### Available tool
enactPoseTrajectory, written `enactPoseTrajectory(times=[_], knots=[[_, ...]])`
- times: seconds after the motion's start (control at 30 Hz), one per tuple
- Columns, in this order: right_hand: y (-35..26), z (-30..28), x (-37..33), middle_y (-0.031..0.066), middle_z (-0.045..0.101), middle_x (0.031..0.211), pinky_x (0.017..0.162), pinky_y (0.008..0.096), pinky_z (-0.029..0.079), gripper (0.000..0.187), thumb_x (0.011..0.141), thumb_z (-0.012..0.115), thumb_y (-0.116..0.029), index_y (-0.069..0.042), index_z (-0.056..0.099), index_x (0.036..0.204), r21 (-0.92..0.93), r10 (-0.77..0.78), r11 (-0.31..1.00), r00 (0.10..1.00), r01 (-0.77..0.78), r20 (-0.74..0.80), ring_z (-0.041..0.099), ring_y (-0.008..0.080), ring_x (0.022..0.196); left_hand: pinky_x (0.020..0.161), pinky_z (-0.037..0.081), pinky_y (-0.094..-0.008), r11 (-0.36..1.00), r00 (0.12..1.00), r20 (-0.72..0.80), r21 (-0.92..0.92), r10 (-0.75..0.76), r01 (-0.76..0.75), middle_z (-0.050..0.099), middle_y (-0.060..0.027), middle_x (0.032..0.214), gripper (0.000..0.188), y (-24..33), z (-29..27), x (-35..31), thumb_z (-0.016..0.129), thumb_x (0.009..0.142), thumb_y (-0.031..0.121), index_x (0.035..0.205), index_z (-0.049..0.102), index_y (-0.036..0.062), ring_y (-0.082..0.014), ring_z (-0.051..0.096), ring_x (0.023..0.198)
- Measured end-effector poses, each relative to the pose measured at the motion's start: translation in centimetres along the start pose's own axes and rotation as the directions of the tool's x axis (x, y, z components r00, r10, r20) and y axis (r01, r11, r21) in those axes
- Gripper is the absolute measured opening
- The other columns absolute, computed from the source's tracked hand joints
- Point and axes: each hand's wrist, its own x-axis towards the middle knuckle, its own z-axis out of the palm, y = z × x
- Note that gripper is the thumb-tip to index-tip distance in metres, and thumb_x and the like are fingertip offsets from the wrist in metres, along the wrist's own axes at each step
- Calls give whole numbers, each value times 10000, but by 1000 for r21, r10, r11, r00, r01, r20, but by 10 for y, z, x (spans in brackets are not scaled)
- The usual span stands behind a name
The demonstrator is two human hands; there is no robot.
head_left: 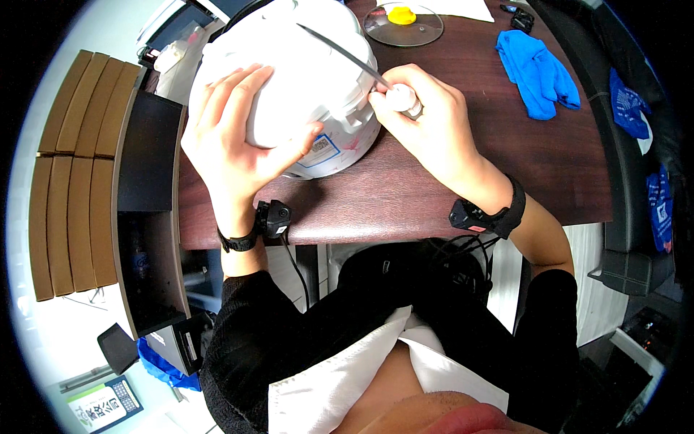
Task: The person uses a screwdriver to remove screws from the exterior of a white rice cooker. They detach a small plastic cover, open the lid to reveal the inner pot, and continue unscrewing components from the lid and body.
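Observation:
A rounded white rice cooker (289,79) with a blue-edged label low on its front stands at the back left of the table. My left hand (235,134) lies on its lid with the fingers spread, the thumb reaching down toward the label. At the cooker's right side, my right hand (426,119) is closed round the white handle of what looks like a knife (340,49). Its long thin dark blade slants up and left across the lid, tapering to a point. Whether the blade touches the lid, I cannot tell.
On the dark wooden table (463,181), a glass pot lid (403,29) with a yellow knob lies behind the cooker. A blue cloth (538,72) is crumpled at the right. Several brown cartons (76,173) stand at the far left. A black cable (296,271) hangs from the left wrist camera.

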Motion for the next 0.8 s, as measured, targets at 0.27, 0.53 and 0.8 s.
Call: enactPoseTrajectory(times=[0.27,0.53,0.8], knots=[[2,-2,2,101,639,789,596,298,517,143,852,687,-89,-27,577,920,-24,-75,997,997,75,18,669,202,691,806,553,-373,1000,1000,1,-10,-10,10,697,-116,1024,648,0,3,-1,812,622,551,1024,716,52,-250,665,963],[6,0,2,97,649,785,597,295,530,171,847,703,-101,-40,573,939,37,-75,997,997,74,12,683,195,710,817,547,-376,1000,1000,4,-25,-7,7,701,-113,1018,642,0,3,1,812,624,542,1026,716,50,-252,669,960],[11,2,2,95,646,753,590,293,528,174,853,703,-107,-41,575,950,15,-98,995,995,98,-2,687,196,690,832,540,-379,999,1000,8,-42,-14,14,703,-115,1021,629,0,3,0,812,630,530,1022,717,47,-256,671,967]])
